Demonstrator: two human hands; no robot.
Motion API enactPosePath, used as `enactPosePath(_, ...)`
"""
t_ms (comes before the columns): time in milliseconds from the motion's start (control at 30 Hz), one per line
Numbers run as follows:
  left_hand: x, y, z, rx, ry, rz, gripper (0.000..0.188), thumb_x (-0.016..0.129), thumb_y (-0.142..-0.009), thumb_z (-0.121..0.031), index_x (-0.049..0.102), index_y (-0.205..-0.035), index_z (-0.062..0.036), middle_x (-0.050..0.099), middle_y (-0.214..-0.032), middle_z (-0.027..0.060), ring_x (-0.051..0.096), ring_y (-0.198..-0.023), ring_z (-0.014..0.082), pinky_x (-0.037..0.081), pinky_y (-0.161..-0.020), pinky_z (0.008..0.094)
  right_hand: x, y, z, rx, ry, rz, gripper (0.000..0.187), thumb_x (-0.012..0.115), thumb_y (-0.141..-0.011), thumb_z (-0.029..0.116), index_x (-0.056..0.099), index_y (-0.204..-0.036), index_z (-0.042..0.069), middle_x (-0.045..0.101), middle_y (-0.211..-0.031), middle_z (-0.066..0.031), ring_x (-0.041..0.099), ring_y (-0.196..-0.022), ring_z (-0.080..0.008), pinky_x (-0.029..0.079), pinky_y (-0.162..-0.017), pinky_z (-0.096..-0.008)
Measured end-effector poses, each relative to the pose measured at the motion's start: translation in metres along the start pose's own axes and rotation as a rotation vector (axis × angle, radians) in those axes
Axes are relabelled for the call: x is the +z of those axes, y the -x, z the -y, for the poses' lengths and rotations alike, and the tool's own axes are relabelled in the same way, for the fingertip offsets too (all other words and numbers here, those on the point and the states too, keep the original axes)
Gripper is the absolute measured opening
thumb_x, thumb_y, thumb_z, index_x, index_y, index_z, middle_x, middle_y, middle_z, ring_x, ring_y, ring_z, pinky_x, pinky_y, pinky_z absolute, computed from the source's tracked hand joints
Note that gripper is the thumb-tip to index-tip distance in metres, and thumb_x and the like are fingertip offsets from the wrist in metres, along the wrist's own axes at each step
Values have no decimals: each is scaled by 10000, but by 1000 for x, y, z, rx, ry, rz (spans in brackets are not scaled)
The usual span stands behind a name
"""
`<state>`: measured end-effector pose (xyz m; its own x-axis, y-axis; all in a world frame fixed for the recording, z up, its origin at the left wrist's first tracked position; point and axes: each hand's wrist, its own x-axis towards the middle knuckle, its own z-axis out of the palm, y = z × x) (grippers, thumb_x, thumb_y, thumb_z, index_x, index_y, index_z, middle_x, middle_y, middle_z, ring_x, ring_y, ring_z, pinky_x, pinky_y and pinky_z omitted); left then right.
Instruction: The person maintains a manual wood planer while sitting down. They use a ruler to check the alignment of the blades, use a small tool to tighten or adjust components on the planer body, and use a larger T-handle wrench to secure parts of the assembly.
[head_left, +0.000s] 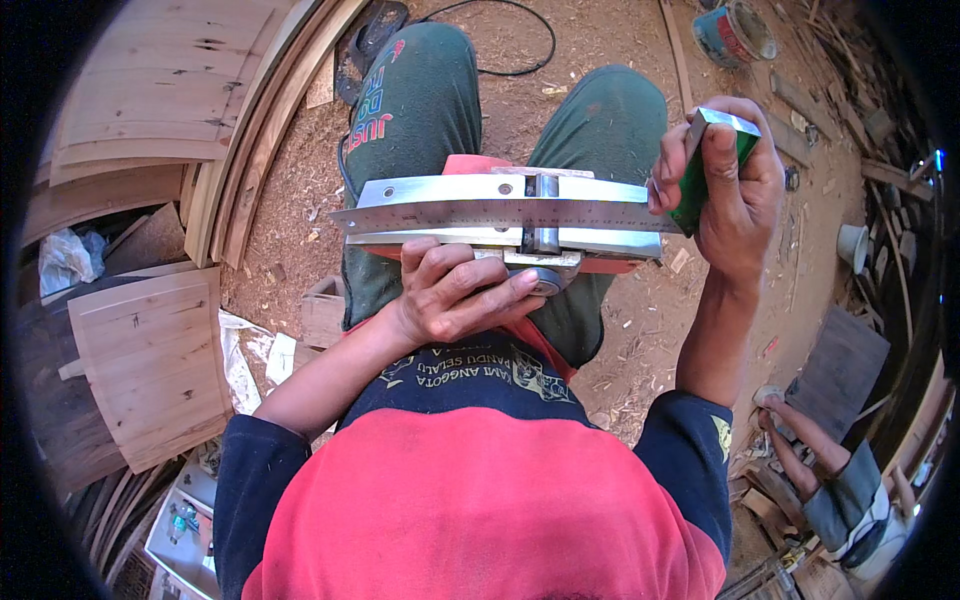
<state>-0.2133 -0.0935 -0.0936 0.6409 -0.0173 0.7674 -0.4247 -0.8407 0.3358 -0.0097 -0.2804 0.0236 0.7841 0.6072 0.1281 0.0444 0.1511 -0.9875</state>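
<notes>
An electric hand planer (430,188) lies upside down across my thighs, its shiny metal sole facing up. The cutter drum (545,239) shows in the gap mid-sole. My right hand (738,195) grips the green, metal-edged stock of a try square (691,190) beyond the planer's right end. From that stock the square's steel ruler blade (440,215) runs left along the sole, on edge and over the drum. My left hand (450,292) holds the planer's near side, its fingers partly curled by a round dark knob (545,281). The left fingertips are partly hidden against the body.
Wood shavings cover the floor (640,370). Wooden panels (150,360) and long boards (285,120) stand at the left. A dark cable (550,40) loops beyond my knees. A paint bucket (735,35) stands far right; another person (840,490) is at the lower right.
</notes>
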Motion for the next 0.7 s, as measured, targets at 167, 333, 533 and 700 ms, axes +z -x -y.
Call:
enactPosePath(167, 0, 1, -1, -9, 7, 5, 471, 943, -682, -355, 807, -1129, -292, 596, -969, -123, 546, -897, 120, 399, -886, 349, -1, 2, 1, 4, 12, -13, 311, 604, -1105, 304, 547, -1229, 24, 649, -798, -92, 616, -613, -124, 545, -545, -282)
enactPosePath(333, 0, 1, -1, -8, 5, 9, 471, 944, -686, -356, 807, -1132, -292, 597, -968, -123, 548, -898, 121, 398, -890, 351, -2, 6, -2, -4, -6, -9, 309, 599, -1107, 306, 549, -1223, 24, 647, -789, -91, 616, -613, -123, 540, -545, -277)
enactPosePath(533, 1, 1, 0, -4, 4, -10, 479, 951, -686, -364, 808, -1138, -288, 596, -967, -127, 548, -891, 120, 399, -885, 351, -2, 9, -3, -6, 2, 1, 304, 595, -1109, 306, 545, -1219, 27, 645, -788, -93, 618, -615, -128, 542, -551, -281)
enactPosePath(700, 0, 2, 0, -1, 13, 10, 478, 949, -686, -356, 808, -1136, -285, 599, -964, -128, 541, -878, 122, 400, -876, 348, 0, 11, -1, 18, -20, -16, 306, 600, -1106, 311, 542, -1211, 29, 645, -787, -93, 620, -622, -131, 543, -556, -284)
